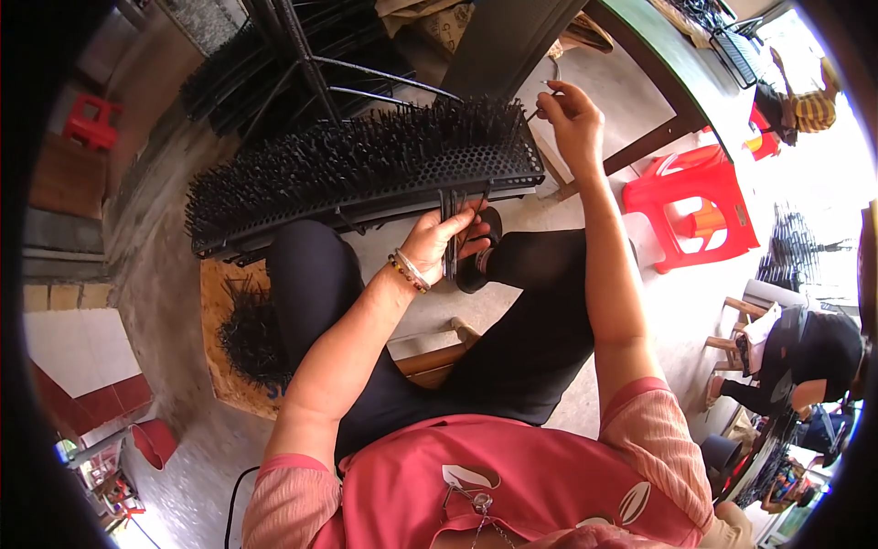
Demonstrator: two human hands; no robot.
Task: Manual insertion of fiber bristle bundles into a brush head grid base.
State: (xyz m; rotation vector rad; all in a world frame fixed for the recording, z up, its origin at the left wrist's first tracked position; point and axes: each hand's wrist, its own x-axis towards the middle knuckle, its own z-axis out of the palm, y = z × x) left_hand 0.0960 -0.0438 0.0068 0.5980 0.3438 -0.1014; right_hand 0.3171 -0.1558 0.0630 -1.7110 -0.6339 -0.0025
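Observation:
A long black perforated rack (439, 172) lies slantwise in front of my knees, its holes filled with many thin black rods (338, 151) standing up. Toward its right end, rows of holes show bare. My left hand (432, 240) is just below the rack's near edge, closed around a few thin black rods (448, 265) held roughly upright. Beyond the rack's right end, my right hand (574, 123) is raised with thumb and fingers pinched together on a thin dark rod; most of that rod is hard to make out.
Below the rack at left is a cardboard box (219, 343) with a tangle of black pieces (251, 334). A red plastic stool (695, 210) and a green-topped table (654, 55) stand at right. Metal legs (302, 64) rise behind the rack. Other people (800, 357) sit farther right.

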